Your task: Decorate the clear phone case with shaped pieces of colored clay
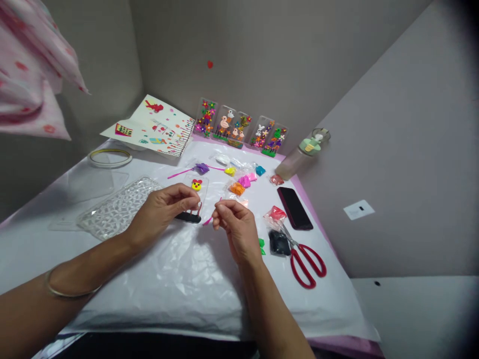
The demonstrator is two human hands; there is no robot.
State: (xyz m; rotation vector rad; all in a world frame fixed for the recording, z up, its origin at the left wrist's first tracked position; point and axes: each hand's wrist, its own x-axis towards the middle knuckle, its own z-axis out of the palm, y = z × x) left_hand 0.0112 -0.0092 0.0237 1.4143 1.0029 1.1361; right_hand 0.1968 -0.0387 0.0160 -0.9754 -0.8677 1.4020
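Note:
My left hand (pixel 168 207) is over a clear phone case (pixel 204 187), thumb and forefinger pinched; a tiny white speck shows at the fingertips, too small to name. The case bears a yellow clay face (pixel 196 185) with red on top and a black clay strip (pixel 189 217) at its lower end, partly hidden by the hand. To the right, my right hand (pixel 237 224) is raised above the table with thumb and fingers pressed together; whatever they hold is too small to make out. A pink modelling stick (pixel 208 220) lies between the hands.
Packets of coloured clay, such as orange (pixel 237 188) and black (pixel 279 243), lie beyond and to the right. Red-handled scissors (pixel 307 264), a phone (pixel 295 208) and a bottle (pixel 295 159) stand right. A textured clear case (pixel 119 209) lies left; decorated cases (pixel 260 133) lean on the wall.

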